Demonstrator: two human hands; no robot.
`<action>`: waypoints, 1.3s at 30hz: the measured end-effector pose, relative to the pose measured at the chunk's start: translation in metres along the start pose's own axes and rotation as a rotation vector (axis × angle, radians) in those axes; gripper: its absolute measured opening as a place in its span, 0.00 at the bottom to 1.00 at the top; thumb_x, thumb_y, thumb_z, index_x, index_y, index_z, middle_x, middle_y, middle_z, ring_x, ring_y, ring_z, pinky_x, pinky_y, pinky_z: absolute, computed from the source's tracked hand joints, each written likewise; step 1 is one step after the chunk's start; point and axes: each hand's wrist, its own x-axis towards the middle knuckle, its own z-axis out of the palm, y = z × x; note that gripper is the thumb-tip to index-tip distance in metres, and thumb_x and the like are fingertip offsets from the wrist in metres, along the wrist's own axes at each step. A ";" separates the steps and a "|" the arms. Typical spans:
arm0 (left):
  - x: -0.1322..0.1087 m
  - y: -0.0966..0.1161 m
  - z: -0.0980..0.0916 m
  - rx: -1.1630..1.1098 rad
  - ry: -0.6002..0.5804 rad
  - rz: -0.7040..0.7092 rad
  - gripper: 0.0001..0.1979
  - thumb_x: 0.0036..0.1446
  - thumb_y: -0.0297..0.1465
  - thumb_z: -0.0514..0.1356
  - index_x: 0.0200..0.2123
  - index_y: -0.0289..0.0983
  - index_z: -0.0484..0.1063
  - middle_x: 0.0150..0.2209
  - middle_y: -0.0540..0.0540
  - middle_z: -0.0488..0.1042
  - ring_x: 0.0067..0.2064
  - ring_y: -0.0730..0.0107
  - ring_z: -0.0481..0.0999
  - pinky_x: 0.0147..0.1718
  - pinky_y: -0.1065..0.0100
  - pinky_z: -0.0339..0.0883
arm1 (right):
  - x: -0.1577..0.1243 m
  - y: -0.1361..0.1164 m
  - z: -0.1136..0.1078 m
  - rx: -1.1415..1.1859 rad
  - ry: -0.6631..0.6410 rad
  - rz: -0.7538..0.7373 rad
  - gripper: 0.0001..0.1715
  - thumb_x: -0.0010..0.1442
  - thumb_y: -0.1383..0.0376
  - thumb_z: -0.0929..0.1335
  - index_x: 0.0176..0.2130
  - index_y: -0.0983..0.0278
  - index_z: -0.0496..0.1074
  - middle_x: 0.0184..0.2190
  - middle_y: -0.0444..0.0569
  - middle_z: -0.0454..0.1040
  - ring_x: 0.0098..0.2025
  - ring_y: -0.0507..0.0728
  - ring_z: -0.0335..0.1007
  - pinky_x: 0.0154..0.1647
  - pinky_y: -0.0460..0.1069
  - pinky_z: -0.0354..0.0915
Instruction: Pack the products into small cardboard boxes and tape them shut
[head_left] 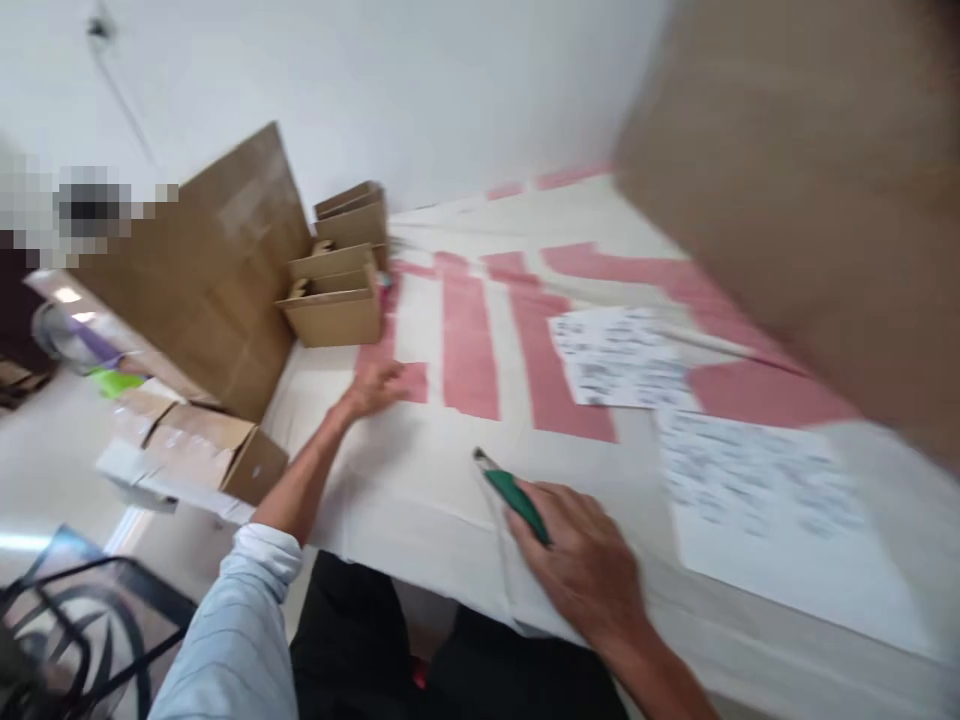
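A tall cardboard panel [232,250] stands tilted beside two small open boxes [334,320] on a cloth-covered surface [427,470]. Near them, the person's left hand [373,388] has loosely bent fingers by a red stripe [415,385]; I can't tell whether it pinches anything. Next, a green-handled tool [519,503], gripped in the right hand [589,550], then two printed sheets [750,490], overlooked by blurred brown cardboard [810,200].

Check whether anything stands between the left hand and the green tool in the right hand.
Nothing visible does: between the left hand and the green tool, held in the right hand, only the pale tablecloth shows.
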 end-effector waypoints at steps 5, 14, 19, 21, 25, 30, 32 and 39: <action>-0.071 -0.012 -0.031 0.050 -0.254 0.118 0.33 0.59 0.42 0.75 0.65 0.45 0.75 0.67 0.36 0.74 0.68 0.44 0.73 0.69 0.46 0.66 | -0.006 -0.001 -0.006 -0.037 0.011 -0.096 0.19 0.74 0.58 0.63 0.55 0.62 0.75 0.44 0.60 0.81 0.43 0.69 0.75 0.45 0.60 0.69; -0.172 -0.022 -0.194 0.380 -0.152 -0.170 0.58 0.34 0.34 0.83 0.71 0.56 0.68 0.74 0.43 0.66 0.75 0.37 0.65 0.72 0.43 0.60 | -0.004 -0.004 -0.004 -0.043 0.022 -0.072 0.19 0.74 0.58 0.62 0.53 0.63 0.77 0.44 0.59 0.81 0.44 0.68 0.75 0.47 0.59 0.68; -0.183 -0.049 -0.210 0.683 -0.304 -0.307 0.63 0.35 0.33 0.80 0.75 0.51 0.61 0.78 0.35 0.59 0.77 0.32 0.58 0.69 0.36 0.60 | -0.001 -0.006 -0.004 -0.033 -0.028 0.013 0.18 0.72 0.60 0.64 0.53 0.63 0.78 0.45 0.59 0.82 0.45 0.67 0.74 0.48 0.59 0.68; -0.182 -0.057 -0.208 0.807 -0.322 -0.311 0.62 0.37 0.32 0.78 0.76 0.50 0.58 0.78 0.34 0.58 0.78 0.31 0.56 0.67 0.35 0.62 | 0.000 -0.007 -0.005 -0.038 -0.027 0.021 0.18 0.71 0.61 0.65 0.53 0.63 0.79 0.45 0.58 0.82 0.45 0.67 0.74 0.48 0.59 0.68; -0.177 -0.065 -0.208 0.917 -0.334 -0.200 0.57 0.46 0.34 0.73 0.78 0.45 0.53 0.76 0.33 0.61 0.77 0.33 0.58 0.68 0.37 0.62 | 0.003 -0.009 -0.006 -0.068 0.028 -0.032 0.15 0.72 0.63 0.65 0.52 0.64 0.78 0.44 0.57 0.82 0.44 0.66 0.74 0.44 0.58 0.68; -0.165 -0.049 -0.189 0.813 -0.288 -0.098 0.55 0.48 0.42 0.73 0.77 0.43 0.56 0.71 0.34 0.67 0.69 0.34 0.69 0.68 0.39 0.59 | 0.005 -0.010 -0.007 -0.071 0.042 -0.039 0.14 0.72 0.64 0.65 0.52 0.64 0.77 0.43 0.56 0.82 0.44 0.65 0.74 0.43 0.57 0.67; -0.156 -0.034 -0.161 0.749 -0.264 0.000 0.53 0.49 0.44 0.73 0.76 0.44 0.57 0.70 0.35 0.68 0.68 0.35 0.70 0.68 0.40 0.59 | 0.005 -0.009 -0.006 -0.062 0.052 -0.040 0.14 0.72 0.64 0.66 0.52 0.64 0.76 0.43 0.56 0.82 0.44 0.65 0.73 0.44 0.57 0.67; -0.112 0.022 -0.041 0.525 -0.156 0.251 0.58 0.49 0.61 0.74 0.75 0.39 0.61 0.68 0.27 0.69 0.67 0.30 0.69 0.65 0.34 0.60 | 0.000 -0.005 -0.006 -0.041 0.014 -0.005 0.13 0.71 0.63 0.66 0.51 0.62 0.77 0.42 0.56 0.81 0.44 0.65 0.72 0.47 0.58 0.66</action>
